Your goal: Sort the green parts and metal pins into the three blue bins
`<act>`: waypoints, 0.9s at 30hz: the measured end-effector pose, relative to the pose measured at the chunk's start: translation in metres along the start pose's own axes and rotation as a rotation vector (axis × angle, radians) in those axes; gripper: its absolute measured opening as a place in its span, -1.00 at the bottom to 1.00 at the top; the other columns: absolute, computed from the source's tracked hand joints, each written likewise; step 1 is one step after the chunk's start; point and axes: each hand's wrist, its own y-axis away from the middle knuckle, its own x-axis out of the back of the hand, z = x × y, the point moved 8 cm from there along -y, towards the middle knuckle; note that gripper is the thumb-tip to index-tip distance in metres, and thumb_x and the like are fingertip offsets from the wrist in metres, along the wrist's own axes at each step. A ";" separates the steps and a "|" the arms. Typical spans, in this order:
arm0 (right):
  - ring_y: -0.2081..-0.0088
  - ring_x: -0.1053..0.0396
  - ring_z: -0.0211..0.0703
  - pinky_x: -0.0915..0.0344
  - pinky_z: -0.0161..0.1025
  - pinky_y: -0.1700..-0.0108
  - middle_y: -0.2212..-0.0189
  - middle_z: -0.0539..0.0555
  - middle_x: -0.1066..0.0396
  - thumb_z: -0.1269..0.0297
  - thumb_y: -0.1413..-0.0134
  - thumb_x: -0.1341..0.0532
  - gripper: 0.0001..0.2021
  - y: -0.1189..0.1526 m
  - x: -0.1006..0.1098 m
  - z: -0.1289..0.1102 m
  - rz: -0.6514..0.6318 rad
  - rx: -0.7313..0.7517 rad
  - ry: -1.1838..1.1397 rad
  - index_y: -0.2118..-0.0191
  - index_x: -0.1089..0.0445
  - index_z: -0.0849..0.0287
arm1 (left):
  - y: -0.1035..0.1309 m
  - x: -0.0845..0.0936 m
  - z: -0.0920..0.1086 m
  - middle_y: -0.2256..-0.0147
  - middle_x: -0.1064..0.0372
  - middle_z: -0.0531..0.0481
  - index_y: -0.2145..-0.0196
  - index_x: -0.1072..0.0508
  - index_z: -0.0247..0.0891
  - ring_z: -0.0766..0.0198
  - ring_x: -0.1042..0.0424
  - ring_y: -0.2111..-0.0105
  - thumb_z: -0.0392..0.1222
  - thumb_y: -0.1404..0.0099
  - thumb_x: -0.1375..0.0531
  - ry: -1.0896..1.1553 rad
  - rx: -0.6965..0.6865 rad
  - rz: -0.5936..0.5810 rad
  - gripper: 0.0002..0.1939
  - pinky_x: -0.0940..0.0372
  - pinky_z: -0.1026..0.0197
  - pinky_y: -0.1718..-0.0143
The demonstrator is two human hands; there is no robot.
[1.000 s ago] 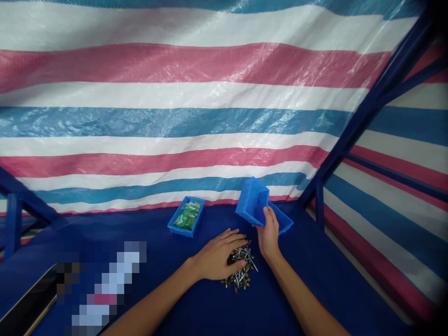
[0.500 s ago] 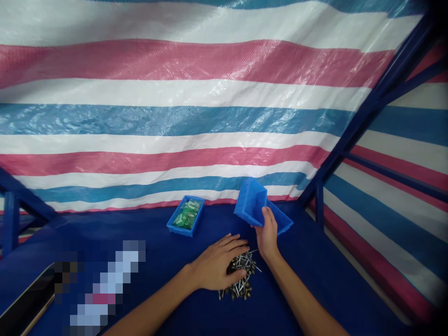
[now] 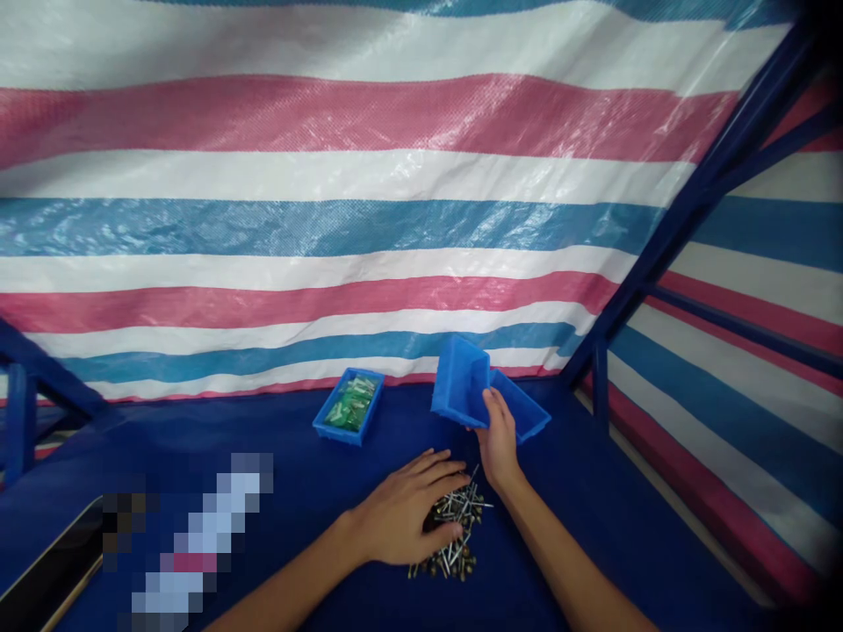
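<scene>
A pile of metal pieces with thin silvery shafts and brassy ends (image 3: pixel 461 505) lies on the dark blue table. My left hand (image 3: pixel 412 509) rests palm down over the pile's left side, fingers spread. In my right hand (image 3: pixel 499 439) is a blue bin (image 3: pixel 461 377), gripped by its edge and tilted above the table; no contents show in it. Another blue bin (image 3: pixel 523 408) stands behind my right hand, partly hidden by it and the held bin. Left of these, a small blue bin (image 3: pixel 339 433) holds green and whitish pieces.
A dark flat object (image 3: pixel 53 562) lies at the lower left beside a pixelated patch (image 3: pixel 211 535). Blue metal frame bars (image 3: pixel 649 272) rise at the right, others at the left (image 3: pixel 23 412). A striped sheet (image 3: pixel 329 219) hangs behind the table (image 3: pixel 250 421).
The held bin has moved slightly left with my right hand. My left hand has shifted a little down, and the pile's pieces have moved slightly toward me.
</scene>
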 end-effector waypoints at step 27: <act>0.06 -0.60 0.17 -0.44 0.03 -0.06 0.09 0.16 -0.67 -0.15 -0.31 -0.24 -0.56 0.015 -0.038 -0.010 -0.310 0.303 0.677 -0.01 -0.61 0.09 | 0.028 0.046 -0.039 -0.28 -0.39 -0.13 -0.37 -0.33 -0.08 0.00 -0.38 -0.22 -0.33 -0.60 -0.08 -0.350 0.098 0.616 -0.54 -0.37 -0.15 -0.26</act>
